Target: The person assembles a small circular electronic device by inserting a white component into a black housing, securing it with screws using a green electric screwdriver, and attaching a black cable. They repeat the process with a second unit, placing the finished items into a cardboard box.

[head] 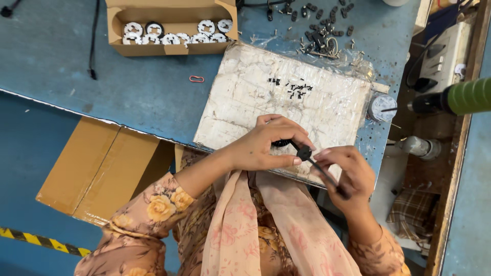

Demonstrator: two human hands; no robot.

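Observation:
My left hand grips a small black round part over the near edge of a white plastic-wrapped board. Beside it, my right hand holds a thin black tool whose tip meets the black part. Several tiny black pieces lie scattered on the board farther away.
A cardboard box of white and black round parts stands at the back of the blue table. More loose black parts lie at the back right. A red rubber band, a round white container and a green-handled tool sit nearby.

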